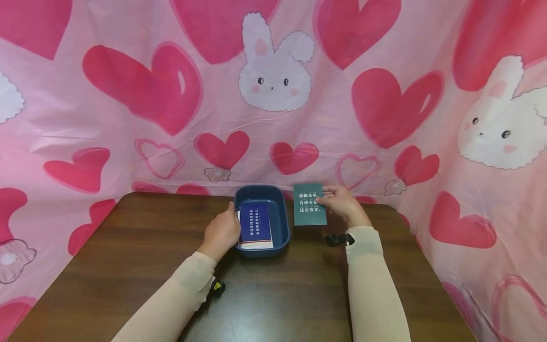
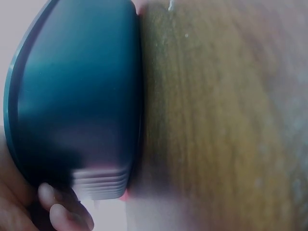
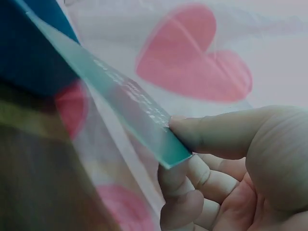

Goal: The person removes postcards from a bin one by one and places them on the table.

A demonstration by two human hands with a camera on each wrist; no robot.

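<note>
A dark blue plastic bin stands on the table, with a navy card with white writing lying inside over other cards. My left hand grips the bin's left wall, its fingers curled at the rim; the left wrist view shows the fingertips against the outer side. Just right of the bin, my right hand pinches a green card with white writing by its right edge. In the right wrist view the thumb lies on the card's printed face and fingers are behind it.
The brown wooden table extends toward me and to both sides. A pink curtain with hearts and rabbits hangs close behind the table's far edge and along both sides. A black strap sits at the right wrist.
</note>
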